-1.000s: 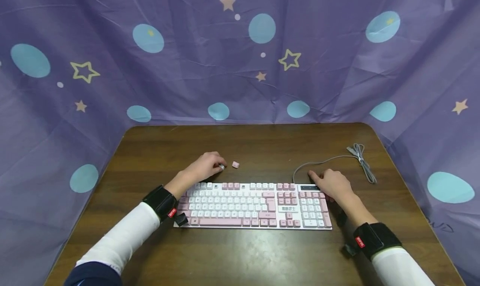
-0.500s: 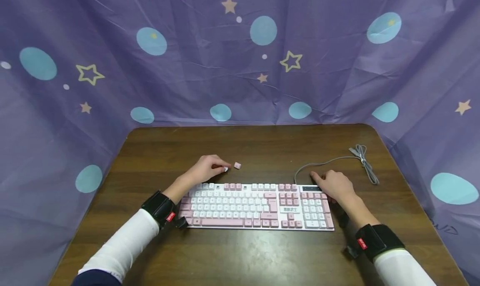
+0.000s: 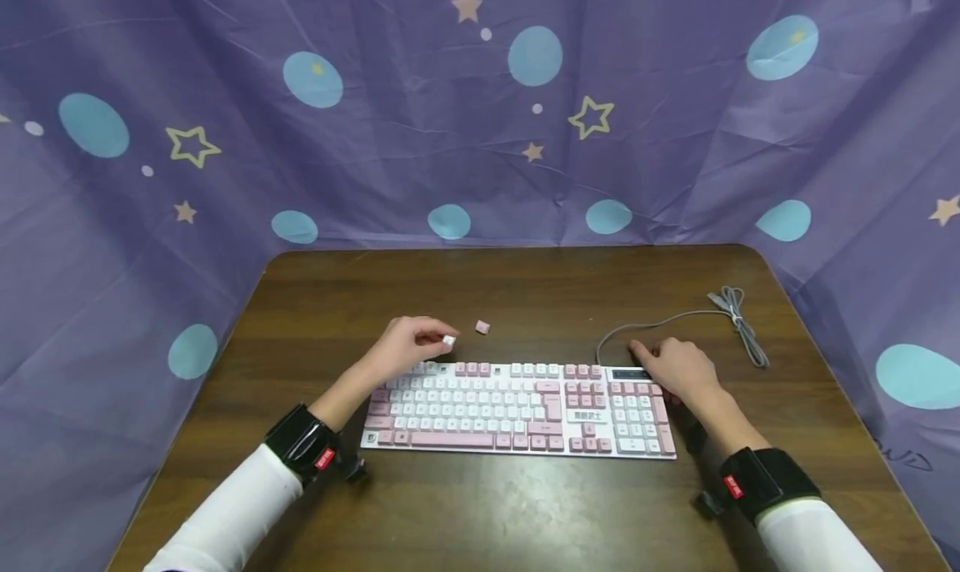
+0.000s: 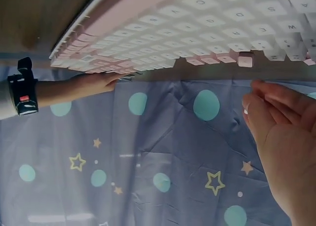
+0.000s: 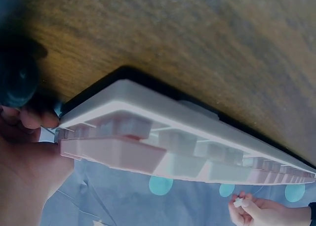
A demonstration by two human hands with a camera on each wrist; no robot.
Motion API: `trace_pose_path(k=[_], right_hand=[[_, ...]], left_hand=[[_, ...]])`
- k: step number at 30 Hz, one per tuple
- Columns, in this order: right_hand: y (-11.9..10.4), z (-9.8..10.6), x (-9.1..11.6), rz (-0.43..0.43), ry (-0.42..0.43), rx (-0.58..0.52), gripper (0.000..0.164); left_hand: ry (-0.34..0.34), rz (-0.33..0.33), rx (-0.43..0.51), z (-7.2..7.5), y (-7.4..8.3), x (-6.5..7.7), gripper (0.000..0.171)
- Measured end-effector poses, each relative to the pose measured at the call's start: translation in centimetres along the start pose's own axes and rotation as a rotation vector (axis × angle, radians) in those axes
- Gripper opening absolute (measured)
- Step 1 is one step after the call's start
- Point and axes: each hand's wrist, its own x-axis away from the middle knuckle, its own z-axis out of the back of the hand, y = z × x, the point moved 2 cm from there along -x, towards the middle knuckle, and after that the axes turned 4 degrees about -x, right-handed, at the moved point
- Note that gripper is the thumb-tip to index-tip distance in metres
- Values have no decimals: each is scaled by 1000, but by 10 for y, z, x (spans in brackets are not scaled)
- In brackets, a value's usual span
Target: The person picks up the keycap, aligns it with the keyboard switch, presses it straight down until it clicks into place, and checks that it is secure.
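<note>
A pink-and-white keyboard [image 3: 480, 441] lies on the wooden table. My left hand [image 3: 401, 345] is above its back edge, pinching a small white keycap [image 3: 448, 339] between thumb and fingers. That keycap also shows in the right wrist view, as a white keycap [image 5: 238, 202] at the fingertips. A loose pink keycap [image 3: 482, 327] lies on the table just beyond, apart from the hand. My right hand [image 3: 681, 368] grips the keyboard's back right corner; in the right wrist view, its curled fingers [image 5: 30, 118] are at the edge. Two dark key spots, one a bare switch [image 3: 497, 371], show in the top row.
A grey cable [image 3: 660, 322] runs from the keyboard's back to a tied bundle [image 3: 738, 322] on the right. A purple patterned curtain [image 3: 420, 138] hangs behind the wooden table [image 3: 510, 514]. Each wrist wears a black strap with a small camera.
My left hand reached slightly toward the pink keycap, then drew back with the white keycap, which shows more clearly now. The left wrist moved off the keyboard's front left corner. The right hand stays put.
</note>
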Motion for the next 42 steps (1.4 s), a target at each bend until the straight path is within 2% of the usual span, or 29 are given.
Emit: trace_pose_path(k=[3,10,16,19,23,27,34,38,42], right_hand=[[1,1,0,-2,0,-1,65],[5,6,-3,2,-1,19,68],[7,5,-4,2,1,27,71],[7,4,-4,-1,7,35,73],[6,4,-4,-4,10,34,73],[6,3,-3,-2,14,32,73],[6,0,-4,6,41,40,74],[5,-2,-5,12,36,32,76],[5,-3,-4,6,43,35,76]], left_hand=[[7,7,-32,1,2,5,23],[31,-74,-133,0,-4,11,23],[25,-12,-167,-9,-14,17,22],[43,-19,-178,-12,-17,18,21],[46,-9,-156,-14,-19,18,19],[21,35,-129,-15,-21,18,16],[-36,-8,-114,-16,-19,15,11],[-59,24,-70,-14,-20,14,9],[-96,40,-71,-13,-21,13,9]])
